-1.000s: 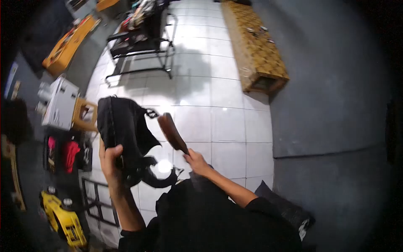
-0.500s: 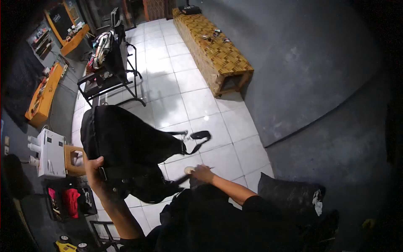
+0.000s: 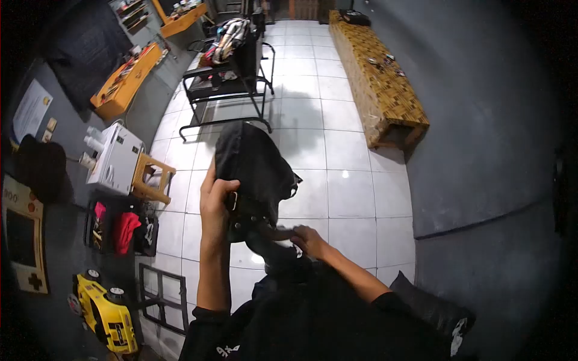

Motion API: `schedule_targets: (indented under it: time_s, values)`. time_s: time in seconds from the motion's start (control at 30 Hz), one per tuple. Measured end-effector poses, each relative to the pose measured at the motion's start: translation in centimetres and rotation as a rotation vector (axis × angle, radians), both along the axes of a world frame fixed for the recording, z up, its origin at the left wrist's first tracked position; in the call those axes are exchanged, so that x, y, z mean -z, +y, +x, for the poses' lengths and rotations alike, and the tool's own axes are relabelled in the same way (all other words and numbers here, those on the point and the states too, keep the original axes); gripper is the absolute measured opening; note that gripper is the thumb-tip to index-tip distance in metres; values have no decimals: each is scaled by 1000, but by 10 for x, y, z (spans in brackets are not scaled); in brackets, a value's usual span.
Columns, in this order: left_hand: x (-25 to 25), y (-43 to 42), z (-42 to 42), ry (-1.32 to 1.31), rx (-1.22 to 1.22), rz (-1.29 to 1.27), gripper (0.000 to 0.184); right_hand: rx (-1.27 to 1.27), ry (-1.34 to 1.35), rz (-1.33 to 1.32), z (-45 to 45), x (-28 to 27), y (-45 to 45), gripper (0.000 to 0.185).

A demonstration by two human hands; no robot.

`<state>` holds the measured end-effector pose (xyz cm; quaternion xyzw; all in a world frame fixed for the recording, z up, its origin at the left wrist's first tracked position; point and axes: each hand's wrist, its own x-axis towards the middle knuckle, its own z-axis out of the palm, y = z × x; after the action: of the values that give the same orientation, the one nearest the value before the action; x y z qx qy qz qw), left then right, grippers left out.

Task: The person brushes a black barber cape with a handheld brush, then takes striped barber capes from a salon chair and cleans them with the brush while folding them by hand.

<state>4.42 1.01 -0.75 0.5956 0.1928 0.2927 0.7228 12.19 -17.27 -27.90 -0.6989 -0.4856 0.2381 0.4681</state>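
A black fabric bag [image 3: 250, 165] with metal fittings is held up in front of my body, above the tiled floor. My left hand [image 3: 215, 201] grips its left side, thumb on the near face beside a small metal buckle. Lower down, my right hand [image 3: 310, 242] is closed around a dark strap [image 3: 278, 233] that runs from the bag's lower part. The right fingertips are partly hidden. Some of the bag's underside blends into my black shirt.
A black metal-framed chair [image 3: 226, 84] with cloth on it stands ahead. A patterned bench [image 3: 379, 78] lines the right wall. To the left are a white cabinet [image 3: 117, 159], a wooden stool [image 3: 153, 177], a crate with red cloth [image 3: 125, 231] and a yellow toy car [image 3: 108, 313].
The bag has turned more upright and narrower in view, its loose strap end no longer stretched out right. My view has swung left, and my right hand still holds a strap.
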Motion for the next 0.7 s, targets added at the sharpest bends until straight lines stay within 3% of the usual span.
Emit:
schedule_targets:
  time_s: [0.1, 0.2, 0.3, 0.33, 0.43, 0.47, 0.57, 0.7]
  values:
    - [6, 13, -16, -9, -106, 14, 59, -120, -283, -328, 5, 69, -40, 37]
    - [35, 22, -28, 19, -183, 23, 65, -8, -410, -482, 7, 75, -61, 46]
    - [60, 14, -29, -25, -282, 78, 84, 428, 207, -305, 4, 66, -43, 54]
    - [67, 12, -30, -25, -291, 96, 89, 483, 298, -255, 5, 28, -34, 47]
    - [85, 2, -33, 38, -336, 184, 93, 312, 1052, 10, 11, 3, -23, 32]
    - [85, -7, -34, 60, -336, 144, 93, 171, 1108, 95, 5, -15, -21, 18]
    - [105, -34, -31, 49, -361, 44, 89, 54, 1298, -11, -30, -91, 2, 21]
    - [149, -62, -35, 52, -519, 69, 84, 201, 1552, 7, -53, -92, 16, 21]
